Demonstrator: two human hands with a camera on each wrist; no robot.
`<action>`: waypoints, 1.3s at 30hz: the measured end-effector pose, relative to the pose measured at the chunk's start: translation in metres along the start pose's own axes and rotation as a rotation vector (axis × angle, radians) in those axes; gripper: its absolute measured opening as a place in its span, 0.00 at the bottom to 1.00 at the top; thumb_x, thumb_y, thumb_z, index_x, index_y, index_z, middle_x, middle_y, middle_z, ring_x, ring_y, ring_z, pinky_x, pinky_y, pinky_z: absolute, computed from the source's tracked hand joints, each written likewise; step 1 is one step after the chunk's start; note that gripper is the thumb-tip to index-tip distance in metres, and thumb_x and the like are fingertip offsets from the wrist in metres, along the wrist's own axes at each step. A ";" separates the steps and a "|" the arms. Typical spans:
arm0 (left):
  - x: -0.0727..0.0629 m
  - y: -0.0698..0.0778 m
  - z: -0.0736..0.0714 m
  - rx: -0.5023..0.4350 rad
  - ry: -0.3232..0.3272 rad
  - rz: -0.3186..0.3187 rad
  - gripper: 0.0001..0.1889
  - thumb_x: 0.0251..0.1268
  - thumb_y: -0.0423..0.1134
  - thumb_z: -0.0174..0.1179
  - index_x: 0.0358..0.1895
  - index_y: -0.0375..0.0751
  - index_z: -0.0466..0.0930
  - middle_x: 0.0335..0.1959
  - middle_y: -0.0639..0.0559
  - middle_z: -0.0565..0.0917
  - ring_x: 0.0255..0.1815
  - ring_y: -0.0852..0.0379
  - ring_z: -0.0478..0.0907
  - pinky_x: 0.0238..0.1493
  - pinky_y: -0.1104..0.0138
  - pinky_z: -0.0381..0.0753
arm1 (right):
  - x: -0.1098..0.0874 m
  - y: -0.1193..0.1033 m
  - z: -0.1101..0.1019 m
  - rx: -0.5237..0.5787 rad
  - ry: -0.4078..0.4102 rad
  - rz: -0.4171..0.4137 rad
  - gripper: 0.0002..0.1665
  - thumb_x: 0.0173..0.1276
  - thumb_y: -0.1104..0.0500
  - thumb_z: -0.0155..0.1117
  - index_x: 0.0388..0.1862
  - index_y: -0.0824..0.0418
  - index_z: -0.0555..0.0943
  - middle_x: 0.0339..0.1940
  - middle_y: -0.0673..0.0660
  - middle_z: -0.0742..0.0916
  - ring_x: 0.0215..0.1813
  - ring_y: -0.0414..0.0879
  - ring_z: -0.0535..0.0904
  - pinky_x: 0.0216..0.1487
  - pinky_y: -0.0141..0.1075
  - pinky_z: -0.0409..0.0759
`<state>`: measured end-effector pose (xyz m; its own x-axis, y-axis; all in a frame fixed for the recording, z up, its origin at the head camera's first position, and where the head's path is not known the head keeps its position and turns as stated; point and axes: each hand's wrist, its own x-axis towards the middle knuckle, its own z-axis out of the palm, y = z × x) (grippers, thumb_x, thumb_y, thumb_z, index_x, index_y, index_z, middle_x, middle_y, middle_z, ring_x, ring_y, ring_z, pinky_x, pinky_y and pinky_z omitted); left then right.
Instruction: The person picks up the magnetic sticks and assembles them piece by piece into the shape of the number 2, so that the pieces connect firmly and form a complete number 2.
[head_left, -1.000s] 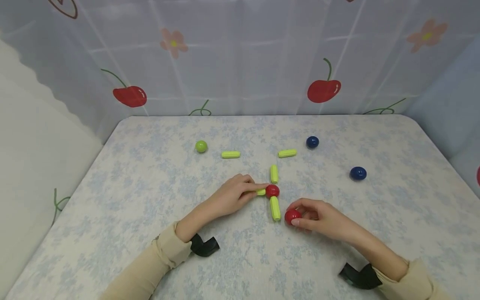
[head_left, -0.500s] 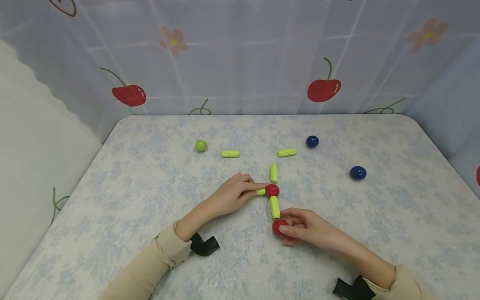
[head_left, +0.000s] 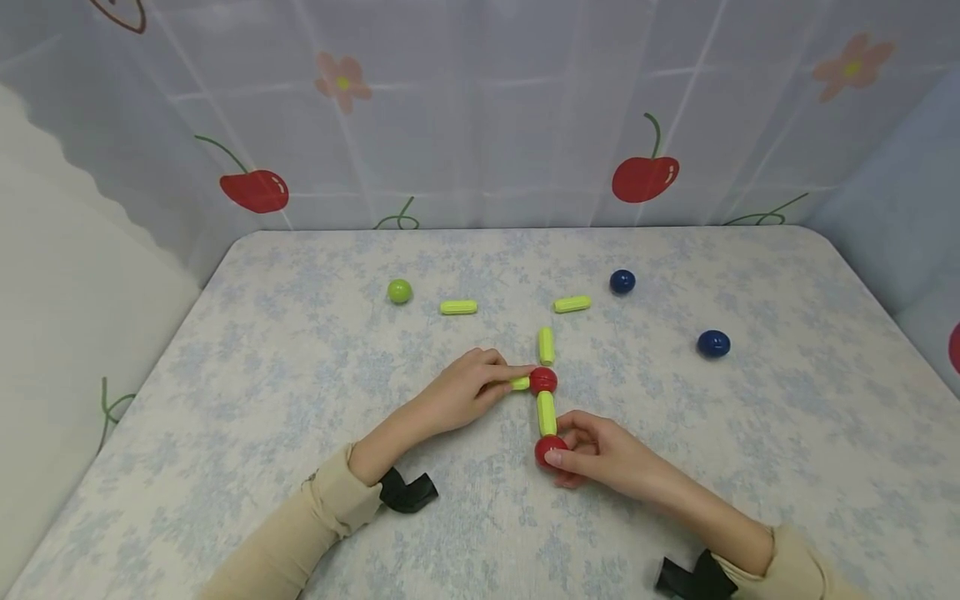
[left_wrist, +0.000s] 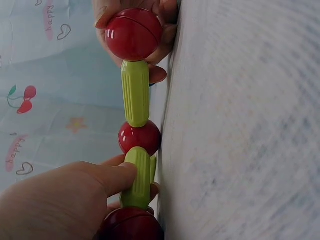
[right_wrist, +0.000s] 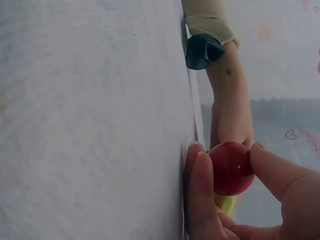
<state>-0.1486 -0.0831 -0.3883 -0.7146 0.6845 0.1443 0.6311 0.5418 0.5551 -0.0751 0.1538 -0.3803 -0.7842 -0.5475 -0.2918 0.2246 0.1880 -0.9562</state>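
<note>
My right hand (head_left: 611, 457) pinches a glossy red ball (right_wrist: 230, 167) between thumb and fingers. This ball sits against the near end of a ribbed yellow-green rod (head_left: 547, 414). The rod's far end meets a second red ball (head_left: 543, 381). From that ball another yellow-green rod (left_wrist: 138, 182) runs left, pinched by my left hand (head_left: 468, 387), which hides most of it in the head view. A third red ball (left_wrist: 132, 225) shows at this rod's other end in the left wrist view. A further rod (head_left: 546, 345) points away, its end close by the middle ball.
Two loose yellow-green rods (head_left: 459, 307) (head_left: 572, 304) lie farther back. A green ball (head_left: 400, 291) is at the back left. Two blue balls (head_left: 622, 282) (head_left: 713, 343) lie to the right. A patterned curtain (head_left: 480, 117) hangs behind the table (head_left: 300, 333).
My right hand has carried its red ball left and slightly toward me, from beside the near rod to that rod's near end. My left hand has stayed in place.
</note>
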 end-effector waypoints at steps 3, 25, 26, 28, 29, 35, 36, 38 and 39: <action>0.001 0.000 -0.001 0.001 -0.002 0.000 0.19 0.68 0.35 0.56 0.61 0.52 0.75 0.37 0.59 0.75 0.35 0.62 0.66 0.37 0.69 0.68 | 0.001 0.000 0.000 -0.013 0.006 0.006 0.27 0.67 0.60 0.62 0.56 0.77 0.67 0.33 0.60 0.81 0.33 0.54 0.82 0.34 0.41 0.81; 0.002 0.000 -0.005 -0.023 -0.027 -0.012 0.19 0.68 0.35 0.56 0.61 0.52 0.75 0.37 0.59 0.74 0.34 0.61 0.66 0.35 0.68 0.68 | 0.001 0.000 -0.003 -0.634 0.054 -0.359 0.27 0.61 0.48 0.67 0.58 0.55 0.77 0.40 0.49 0.76 0.29 0.38 0.72 0.29 0.32 0.75; 0.002 0.000 -0.006 -0.024 -0.035 -0.017 0.19 0.68 0.36 0.56 0.61 0.52 0.75 0.37 0.59 0.74 0.34 0.61 0.66 0.35 0.68 0.68 | 0.001 0.000 -0.003 -0.634 0.050 -0.362 0.26 0.61 0.48 0.67 0.57 0.55 0.77 0.40 0.49 0.76 0.29 0.38 0.72 0.29 0.32 0.75; 0.004 0.000 -0.009 -0.019 -0.048 -0.016 0.18 0.69 0.37 0.55 0.61 0.50 0.75 0.39 0.57 0.75 0.35 0.61 0.67 0.36 0.68 0.69 | 0.002 0.000 -0.003 -0.633 0.046 -0.361 0.26 0.61 0.48 0.67 0.57 0.55 0.77 0.40 0.49 0.76 0.29 0.39 0.72 0.29 0.32 0.74; 0.007 0.001 -0.012 -0.018 -0.051 -0.014 0.18 0.69 0.37 0.55 0.61 0.49 0.76 0.40 0.56 0.76 0.36 0.61 0.68 0.36 0.67 0.69 | 0.002 0.000 -0.003 -0.633 0.046 -0.362 0.26 0.61 0.48 0.67 0.56 0.55 0.77 0.40 0.49 0.76 0.29 0.39 0.72 0.29 0.32 0.74; 0.044 -0.002 -0.033 -0.047 -0.058 -0.035 0.17 0.69 0.37 0.54 0.60 0.43 0.76 0.45 0.50 0.76 0.45 0.57 0.72 0.43 0.66 0.72 | 0.002 0.001 -0.004 -0.633 0.061 -0.343 0.25 0.61 0.48 0.67 0.56 0.54 0.77 0.39 0.48 0.76 0.29 0.38 0.72 0.29 0.32 0.74; 0.053 -0.003 -0.035 -0.051 -0.063 -0.044 0.18 0.69 0.38 0.55 0.60 0.42 0.75 0.46 0.49 0.77 0.46 0.57 0.72 0.44 0.66 0.72 | 0.002 0.002 -0.003 -0.629 0.059 -0.342 0.25 0.61 0.48 0.67 0.56 0.54 0.77 0.39 0.48 0.76 0.29 0.38 0.72 0.29 0.32 0.74; 0.073 -0.006 -0.040 -0.036 -0.077 -0.053 0.18 0.68 0.38 0.56 0.60 0.40 0.75 0.47 0.47 0.77 0.47 0.55 0.73 0.45 0.66 0.72 | 0.003 0.002 -0.003 -0.621 0.053 -0.348 0.25 0.61 0.49 0.67 0.56 0.54 0.77 0.38 0.48 0.76 0.29 0.39 0.72 0.29 0.32 0.75; 0.083 -0.007 -0.041 -0.019 -0.088 -0.060 0.18 0.68 0.38 0.56 0.60 0.40 0.75 0.47 0.47 0.78 0.47 0.54 0.74 0.45 0.66 0.73 | 0.003 0.003 -0.002 -0.616 0.051 -0.350 0.25 0.61 0.49 0.67 0.56 0.54 0.77 0.38 0.48 0.76 0.29 0.39 0.72 0.29 0.32 0.75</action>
<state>-0.2242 -0.0499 -0.3467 -0.7212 0.6917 0.0378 0.5811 0.5743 0.5766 -0.0782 0.1546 -0.3838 -0.7802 -0.6239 0.0457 -0.4013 0.4432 -0.8016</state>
